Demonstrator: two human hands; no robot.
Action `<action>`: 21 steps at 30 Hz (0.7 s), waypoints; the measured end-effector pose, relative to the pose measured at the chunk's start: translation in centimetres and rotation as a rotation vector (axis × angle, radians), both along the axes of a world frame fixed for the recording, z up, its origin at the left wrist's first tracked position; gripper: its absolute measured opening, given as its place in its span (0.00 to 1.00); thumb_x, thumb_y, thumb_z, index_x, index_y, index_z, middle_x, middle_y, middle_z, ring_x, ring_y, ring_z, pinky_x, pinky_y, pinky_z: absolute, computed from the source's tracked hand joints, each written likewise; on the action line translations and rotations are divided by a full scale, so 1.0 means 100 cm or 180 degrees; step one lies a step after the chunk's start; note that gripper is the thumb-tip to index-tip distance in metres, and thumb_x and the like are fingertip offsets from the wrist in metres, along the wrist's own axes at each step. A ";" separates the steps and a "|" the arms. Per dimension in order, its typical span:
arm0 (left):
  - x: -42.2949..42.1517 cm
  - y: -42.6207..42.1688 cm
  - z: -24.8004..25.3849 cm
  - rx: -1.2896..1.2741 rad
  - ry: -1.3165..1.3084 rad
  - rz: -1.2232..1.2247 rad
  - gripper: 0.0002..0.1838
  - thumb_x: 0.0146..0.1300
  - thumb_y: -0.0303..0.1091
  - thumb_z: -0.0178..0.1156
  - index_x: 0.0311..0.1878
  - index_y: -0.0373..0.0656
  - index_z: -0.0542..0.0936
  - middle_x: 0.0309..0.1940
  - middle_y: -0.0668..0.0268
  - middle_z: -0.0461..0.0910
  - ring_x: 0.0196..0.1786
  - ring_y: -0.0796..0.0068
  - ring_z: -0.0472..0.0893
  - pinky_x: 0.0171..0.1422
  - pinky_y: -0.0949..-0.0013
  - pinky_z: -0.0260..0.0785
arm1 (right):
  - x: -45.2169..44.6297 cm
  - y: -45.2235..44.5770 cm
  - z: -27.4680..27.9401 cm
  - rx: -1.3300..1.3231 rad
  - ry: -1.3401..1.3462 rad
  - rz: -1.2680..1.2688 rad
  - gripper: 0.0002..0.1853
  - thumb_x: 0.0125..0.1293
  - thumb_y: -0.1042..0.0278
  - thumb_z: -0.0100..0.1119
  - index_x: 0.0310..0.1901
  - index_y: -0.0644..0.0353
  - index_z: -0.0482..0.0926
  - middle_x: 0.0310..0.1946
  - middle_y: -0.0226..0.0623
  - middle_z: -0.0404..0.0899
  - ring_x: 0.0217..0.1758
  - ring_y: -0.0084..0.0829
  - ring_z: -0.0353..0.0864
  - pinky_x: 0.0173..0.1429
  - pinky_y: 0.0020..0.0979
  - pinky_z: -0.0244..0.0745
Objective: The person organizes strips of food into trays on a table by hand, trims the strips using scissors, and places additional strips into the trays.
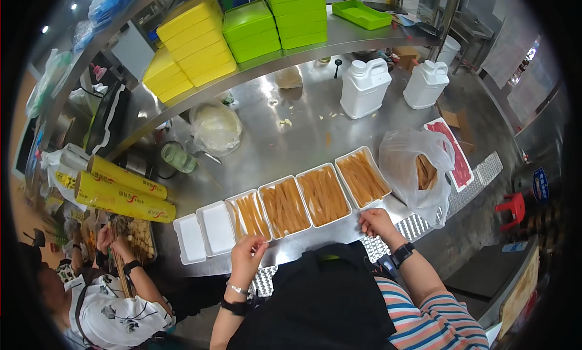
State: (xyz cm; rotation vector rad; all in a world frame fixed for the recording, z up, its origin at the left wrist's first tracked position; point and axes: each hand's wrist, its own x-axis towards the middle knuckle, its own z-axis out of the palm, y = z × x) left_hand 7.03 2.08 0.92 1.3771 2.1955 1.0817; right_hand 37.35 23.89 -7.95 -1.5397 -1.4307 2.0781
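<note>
- The left hand [247, 257] shows on my feed at the near edge of a partly filled tray [243, 232], fingers curled; I cannot tell whether the tips meet or grip anything.
- The right hand [377, 223], also curled, is just below the rightmost tray [388, 198]; I cannot tell what, if anything, its fingers hold.
- Brown strips [323, 195] fill the trays beyond and between both sets of fingers, their long axes running away from the wearer, far ends leaning left.
- Left of the left fingers, I see two white trays [215, 224] with bare floors, long sides pointing the same way.
- Beyond and right of the right fingers, a clear plastic bag [397, 162] holds more brown strips, beside a red-and-white packet [453, 153].
- Yellow rolls [124, 197] lie well left of the left fingers.
- Farther beyond the right fingers, I spot two white jugs [365, 90] upright on the steel table [285, 147].
</note>
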 end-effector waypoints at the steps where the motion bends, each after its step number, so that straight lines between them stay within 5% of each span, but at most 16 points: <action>1: -0.001 0.010 0.003 0.0003 0.0008 0.0006 0.05 0.53 0.29 0.67 0.31 0.40 0.80 0.23 0.67 0.77 0.24 0.72 0.76 0.28 0.72 0.67 | 0.000 0.000 0.002 0.0004 -0.0034 -0.0015 0.14 0.64 0.61 0.50 0.28 0.63 0.76 0.15 0.35 0.76 0.09 0.21 0.69 0.12 0.21 0.62; 4: 0.005 0.028 -0.003 -0.0199 0.0630 -0.0649 0.09 0.46 0.31 0.68 0.32 0.43 0.81 0.27 0.63 0.77 0.34 0.61 0.77 0.38 0.63 0.70 | -0.001 -0.002 0.005 0.0016 0.0013 -0.0064 0.14 0.65 0.61 0.50 0.27 0.62 0.76 0.14 0.34 0.75 0.09 0.20 0.68 0.12 0.21 0.61; 21: 0.005 0.039 -0.044 -0.0115 0.1458 -0.0743 0.05 0.50 0.33 0.64 0.29 0.44 0.83 0.32 0.65 0.79 0.38 0.61 0.77 0.44 0.62 0.70 | 0.001 0.003 -0.020 -0.0002 -0.0098 0.0035 0.14 0.65 0.60 0.51 0.28 0.61 0.77 0.15 0.33 0.77 0.10 0.22 0.70 0.13 0.24 0.64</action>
